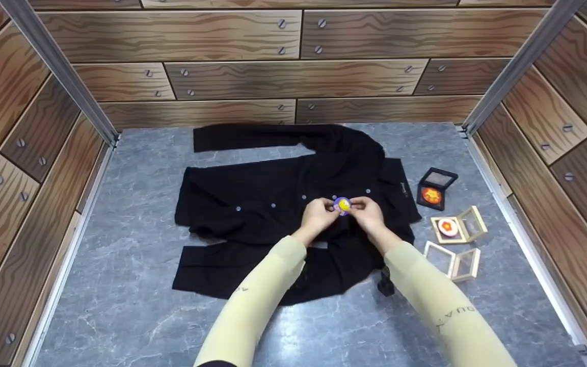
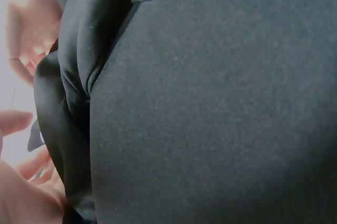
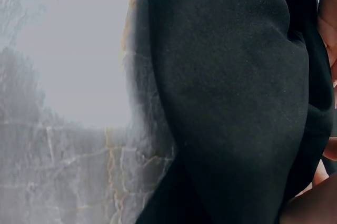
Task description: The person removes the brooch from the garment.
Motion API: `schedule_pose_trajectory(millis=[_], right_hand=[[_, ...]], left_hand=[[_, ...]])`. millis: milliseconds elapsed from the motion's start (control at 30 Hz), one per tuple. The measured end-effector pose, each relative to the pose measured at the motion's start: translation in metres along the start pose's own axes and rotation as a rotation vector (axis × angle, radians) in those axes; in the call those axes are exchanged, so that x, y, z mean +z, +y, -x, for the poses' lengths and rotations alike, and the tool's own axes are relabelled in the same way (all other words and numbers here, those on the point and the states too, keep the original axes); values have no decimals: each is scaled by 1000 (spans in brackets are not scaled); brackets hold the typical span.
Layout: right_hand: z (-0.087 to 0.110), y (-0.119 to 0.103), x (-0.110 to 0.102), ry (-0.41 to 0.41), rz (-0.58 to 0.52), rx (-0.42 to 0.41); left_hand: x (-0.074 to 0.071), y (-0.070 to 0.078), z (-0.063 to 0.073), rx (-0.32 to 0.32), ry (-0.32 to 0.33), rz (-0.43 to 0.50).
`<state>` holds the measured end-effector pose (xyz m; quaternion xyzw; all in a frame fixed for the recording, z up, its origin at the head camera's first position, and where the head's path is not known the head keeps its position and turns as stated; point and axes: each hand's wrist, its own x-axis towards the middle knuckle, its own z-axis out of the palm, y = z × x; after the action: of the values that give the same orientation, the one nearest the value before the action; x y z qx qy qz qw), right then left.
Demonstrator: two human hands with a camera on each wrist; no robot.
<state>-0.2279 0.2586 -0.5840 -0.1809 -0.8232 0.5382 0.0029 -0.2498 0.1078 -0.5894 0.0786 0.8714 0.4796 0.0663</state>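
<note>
Centrally, a small round purple badge with a yellow figure on its face (image 1: 342, 205) was held up over the front of a black long-sleeved garment of matte fabric (image 1: 252, 188). Left hand (image 1: 318, 217) pinched the badge's left edge between thumb and fingers; right hand (image 1: 369, 215) pinched its right edge likewise. Could not tell whether the badge was fastened to the cloth. Garment lay spread sideways, hem to the left, sleeves along the far and near sides, small pale round buttons (image 1: 273, 205) in a line along its front. Both wrist views mostly dark cloth, folded up in front of the fingers.

To the right of the garment, three small hinged cases, all open: farthest, a black square one (image 1: 438, 178) with an orange-and-yellow disc (image 1: 431, 195); next, a pale wooden one (image 1: 461, 232) with a white oval badge bearing a red flower (image 1: 448, 227); nearest, a whitish wooden-framed one (image 1: 464, 265), beside the right forearm.

Pale yellow sleeves with dark lettering (image 1: 258, 285) on both arms. Beneath everything, a grey marbled worktop (image 1: 135, 214); around it, walls printed with brown planks (image 1: 293, 79).
</note>
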Motion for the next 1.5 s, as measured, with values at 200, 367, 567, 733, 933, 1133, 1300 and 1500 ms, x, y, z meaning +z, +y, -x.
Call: schedule_pose_trajectory(millis=[200,367,567,733,933,1133,1300,1500], right_hand=[[0,2,-2,0,-53,-17],[-7,12,-1,-13,-122,-50],[-7,7,1,12,-91,10],[-1,-1,0,29,-93,37],[0,2,1,3,-202,26],[1,3,-2,-34,-277,39],[2,2,-3,-24,-315,56],[4,3,0,7,-374,42]], left_hand=[[0,0,0,1,-1,36],[-1,1,-1,-16,-4,33],[0,4,-2,-35,-15,8],[1,4,-2,-32,-2,17],[3,2,-1,-4,33,46],[4,1,-2,20,57,51],[2,3,-2,29,62,47],[0,5,-2,29,58,42]])
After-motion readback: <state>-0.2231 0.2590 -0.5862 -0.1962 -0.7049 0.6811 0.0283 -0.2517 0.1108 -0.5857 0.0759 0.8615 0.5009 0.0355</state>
